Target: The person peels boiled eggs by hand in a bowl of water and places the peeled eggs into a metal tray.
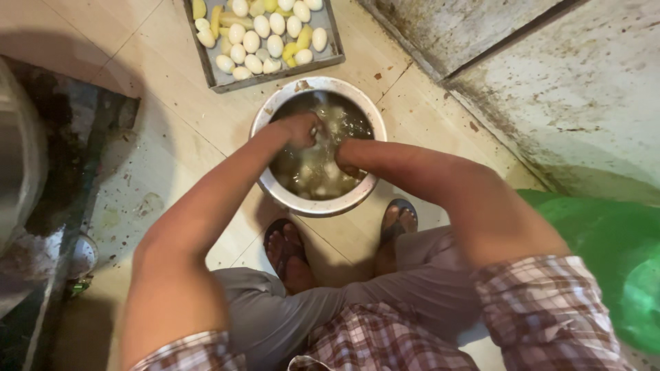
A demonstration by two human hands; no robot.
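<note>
Nearest the camera: bent knees in grey trousers, sandalled feet (295, 251) on the tiled floor (158, 158). At 12 o'clock from the feet stands a round metal basin (313, 206) of cloudy water. Both hands are inside it. The left hand (299, 129), at the basin's 11 o'clock, is curled closed around a pale peeled piece; the right hand (347, 165), at 3 o'clock, is half submerged, grip not determinable. Farther, at 12 o'clock and just apart from the basin, a tray (220, 77) of peeled egg-shaped pieces (258, 34), its far end cut off.

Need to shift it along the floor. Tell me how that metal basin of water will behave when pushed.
The basin is probably heavy: it holds water and many pale pieces. Pushed fast, the water would likely slosh over the low rim. It may slide easily on the smooth floor tiles.
</note>
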